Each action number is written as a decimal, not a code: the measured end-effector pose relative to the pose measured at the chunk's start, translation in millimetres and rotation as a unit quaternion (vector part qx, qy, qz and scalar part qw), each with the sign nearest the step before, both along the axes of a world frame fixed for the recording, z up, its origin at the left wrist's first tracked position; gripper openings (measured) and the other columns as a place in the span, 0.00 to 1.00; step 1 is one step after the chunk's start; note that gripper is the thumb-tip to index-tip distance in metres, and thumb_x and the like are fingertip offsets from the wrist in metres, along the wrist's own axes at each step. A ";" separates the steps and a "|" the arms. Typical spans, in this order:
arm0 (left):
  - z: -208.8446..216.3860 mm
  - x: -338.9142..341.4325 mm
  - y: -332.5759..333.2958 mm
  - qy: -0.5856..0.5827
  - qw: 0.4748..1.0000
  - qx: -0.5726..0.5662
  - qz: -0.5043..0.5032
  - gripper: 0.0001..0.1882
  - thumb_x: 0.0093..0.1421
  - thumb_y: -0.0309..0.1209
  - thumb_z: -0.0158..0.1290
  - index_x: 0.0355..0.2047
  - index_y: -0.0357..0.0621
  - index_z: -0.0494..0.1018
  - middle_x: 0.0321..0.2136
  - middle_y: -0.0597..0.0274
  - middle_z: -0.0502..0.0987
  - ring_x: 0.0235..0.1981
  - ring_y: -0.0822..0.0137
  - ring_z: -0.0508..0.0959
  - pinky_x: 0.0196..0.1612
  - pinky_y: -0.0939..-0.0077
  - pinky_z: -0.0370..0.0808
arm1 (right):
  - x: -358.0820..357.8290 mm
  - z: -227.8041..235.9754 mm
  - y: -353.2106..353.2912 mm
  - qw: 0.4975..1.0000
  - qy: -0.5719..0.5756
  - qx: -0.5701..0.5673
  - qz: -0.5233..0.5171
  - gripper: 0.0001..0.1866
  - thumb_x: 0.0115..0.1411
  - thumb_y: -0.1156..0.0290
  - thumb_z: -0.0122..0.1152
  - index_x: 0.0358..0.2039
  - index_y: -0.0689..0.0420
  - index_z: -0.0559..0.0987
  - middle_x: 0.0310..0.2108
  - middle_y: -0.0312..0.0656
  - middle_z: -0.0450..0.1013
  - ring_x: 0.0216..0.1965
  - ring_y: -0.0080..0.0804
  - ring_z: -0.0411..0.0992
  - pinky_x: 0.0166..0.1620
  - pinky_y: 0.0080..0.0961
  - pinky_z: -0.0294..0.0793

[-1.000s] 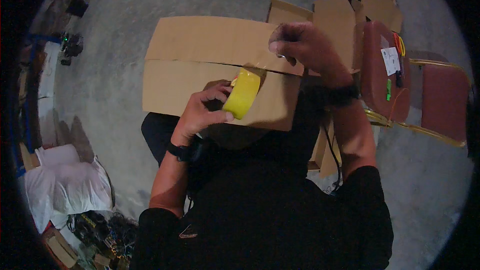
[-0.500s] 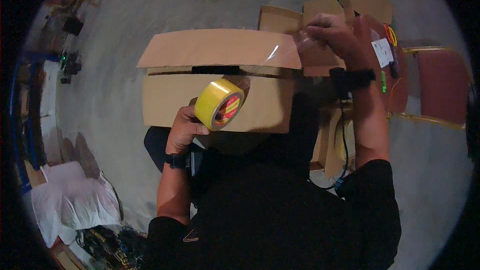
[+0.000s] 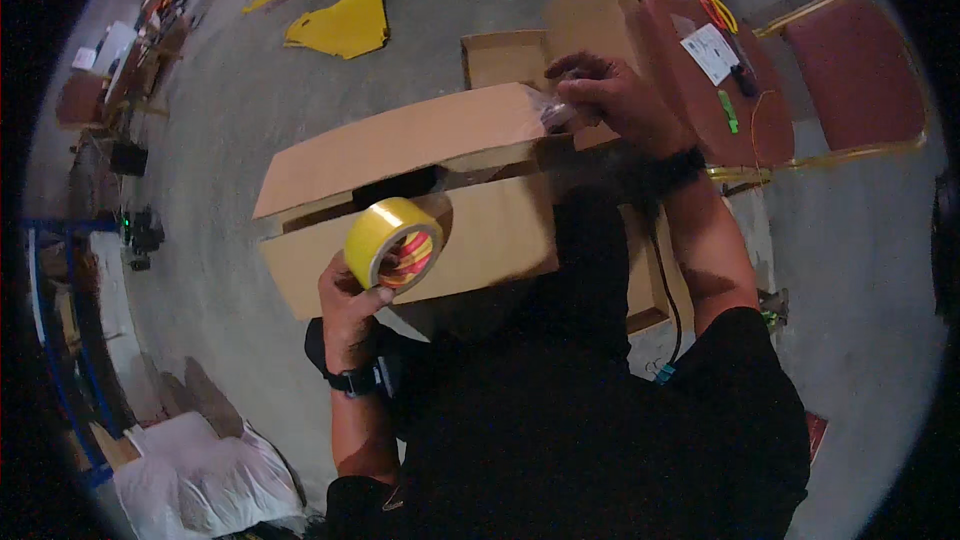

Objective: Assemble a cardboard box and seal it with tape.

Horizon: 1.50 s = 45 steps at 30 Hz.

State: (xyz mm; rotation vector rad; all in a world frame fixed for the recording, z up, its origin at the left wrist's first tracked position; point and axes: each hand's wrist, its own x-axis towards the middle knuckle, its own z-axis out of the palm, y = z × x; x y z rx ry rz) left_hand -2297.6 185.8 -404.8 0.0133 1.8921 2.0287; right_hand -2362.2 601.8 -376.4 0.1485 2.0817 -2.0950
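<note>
A cardboard box (image 3: 490,230) rests on my lap, its raised far flap (image 3: 400,148) parted from the near panel by a dark gap. My left hand (image 3: 348,312) grips a roll of yellow packing tape (image 3: 372,242) by its lower left rim, held over the box's near panel. At the box's right end, my right hand (image 3: 622,108) pinches a crumpled strip of clear tape (image 3: 552,114) against the flap's corner. Some of the fingertips there are blurred. Whether the strip runs back to the roll cannot be made out.
Open cardboard boxes (image 3: 505,58) lie beyond my right hand. On a red-brown chair (image 3: 770,130) at the right are a white paper label, a green cutter and a yellow-handled tool. A yellow sheet (image 3: 345,25) lies on the floor ahead; a white plastic-covered bundle (image 3: 205,475) is at lower left.
My view has turned, and the box now slants, its right end higher in the picture. My right hand has come down to the flap's corner with the clear strip. My left hand still holds the roll.
</note>
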 end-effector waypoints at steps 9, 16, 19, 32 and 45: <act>26.9 -24.4 -9.2 0.111 0.993 -0.018 0.032 0.33 0.40 0.31 0.68 0.48 0.36 0.73 0.43 0.61 0.79 0.46 0.66 0.78 0.55 0.70 0.70 | 31.0 -0.2 -12.3 0.975 0.031 -0.219 -0.030 0.17 0.62 0.67 0.62 0.50 0.59 0.77 0.35 0.36 0.77 0.26 0.17 0.72 0.25 0.15 0.73; 21.1 -34.0 -15.6 0.110 0.994 0.001 0.026 0.30 0.41 0.32 0.68 0.46 0.36 0.74 0.42 0.59 0.79 0.45 0.65 0.78 0.54 0.67 0.71 | 37.2 -23.6 -24.5 0.932 0.076 -0.353 -0.046 0.09 0.62 0.69 0.60 0.42 0.57 0.79 0.26 0.33 0.73 0.19 0.16 0.66 0.21 0.16 0.66; 18.4 -38.2 -17.5 0.094 0.994 0.052 0.012 0.27 0.43 0.33 0.65 0.44 0.33 0.75 0.41 0.56 0.80 0.44 0.63 0.79 0.54 0.68 0.71 | 38.7 -26.6 -27.7 0.925 0.050 -0.375 -0.031 0.08 0.62 0.70 0.60 0.41 0.56 0.79 0.27 0.33 0.73 0.19 0.18 0.66 0.22 0.18 0.68; 36.3 -52.2 -17.1 0.121 0.988 0.085 0.053 0.27 0.49 0.35 0.61 0.46 0.31 0.71 0.40 0.49 0.79 0.40 0.55 0.81 0.49 0.62 0.76 | 47.9 -4.9 -41.8 0.877 0.113 -0.464 0.057 0.28 0.61 0.52 0.59 0.52 0.61 0.70 0.41 0.44 0.72 0.30 0.28 0.73 0.28 0.25 0.75; 50.7 -76.3 -7.1 0.131 0.950 0.275 0.068 0.33 0.63 0.43 0.52 0.63 0.39 0.60 0.57 0.54 0.70 0.57 0.56 0.71 0.63 0.55 0.64 | 58.8 -49.8 -116.2 0.765 0.327 0.553 0.047 0.38 0.50 0.66 0.68 0.61 0.60 0.65 0.63 0.53 0.61 0.65 0.49 0.59 0.66 0.44 0.57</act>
